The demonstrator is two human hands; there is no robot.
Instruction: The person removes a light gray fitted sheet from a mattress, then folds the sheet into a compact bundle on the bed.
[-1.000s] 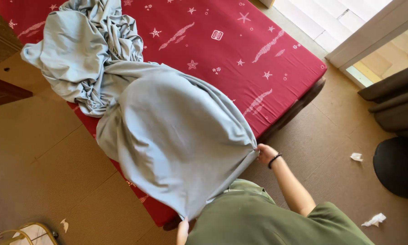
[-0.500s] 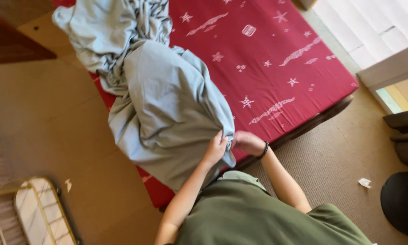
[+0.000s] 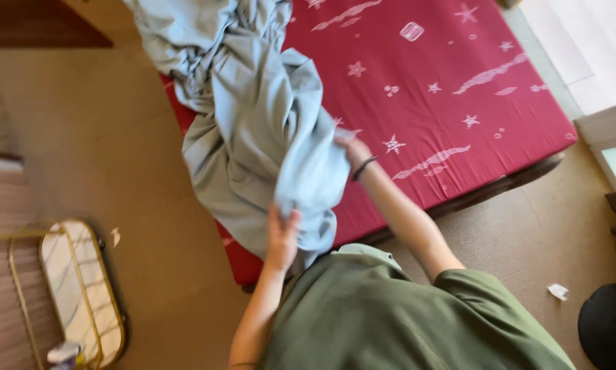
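Note:
A crumpled light blue bed sheet [image 3: 253,130] lies bunched along the left side of a red mattress [image 3: 452,103] printed with white stars. My left hand [image 3: 282,236] grips the sheet's lower edge near the mattress's front corner. My right hand [image 3: 352,149], with a dark band on the wrist, holds a fold of the same sheet higher up, over the red cover. Part of the sheet hangs over the mattress's edge between my hands. My green shirt [image 3: 397,315] fills the bottom of the view.
Tan carpet [image 3: 102,144] surrounds the low bed. A gold-rimmed oval tray table [image 3: 82,288] stands at the lower left. Scraps of white paper [image 3: 558,291] lie on the floor at right, beside a dark round object [image 3: 609,325].
The sheet was spread taut over the mattress corner; now it is gathered and pulled up toward the left. My left hand has come into view on it, and my right hand has moved up over the mattress.

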